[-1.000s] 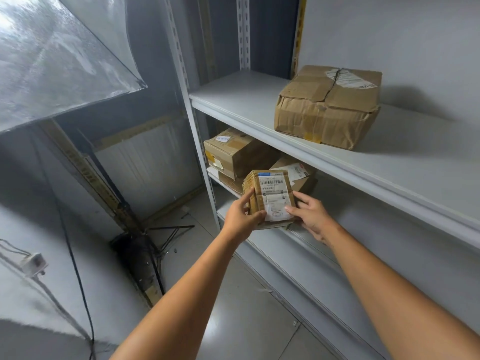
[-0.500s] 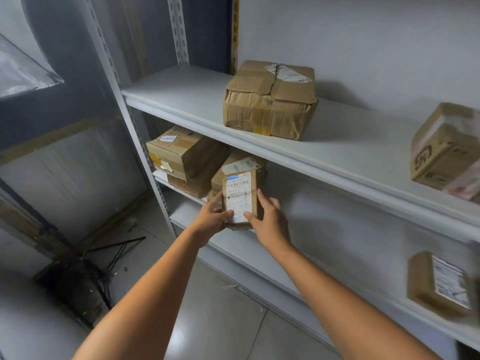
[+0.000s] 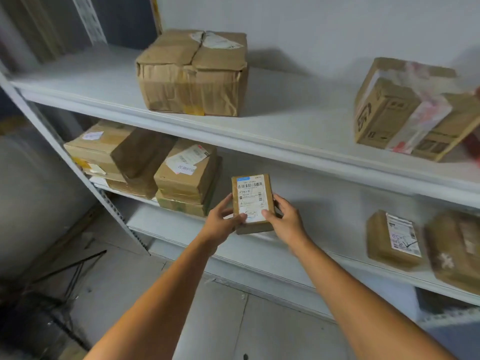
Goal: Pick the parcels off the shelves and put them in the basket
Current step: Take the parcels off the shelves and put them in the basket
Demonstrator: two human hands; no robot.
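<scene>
Gripping flat cardboard parcel w/ both hands

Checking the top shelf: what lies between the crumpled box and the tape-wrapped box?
Nothing: in the head view, the upper shelf is bare between the crumpled box and the tape-wrapped box.

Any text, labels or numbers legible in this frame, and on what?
Nothing legible.
White label on the held parcel: barcode and print, too small.
Torn label on the crushed box: blurred.
Black marks on the taped box: illegible.
Labels on the stacked boxes: blurred.
Label on the small right parcel: blurred.
</scene>
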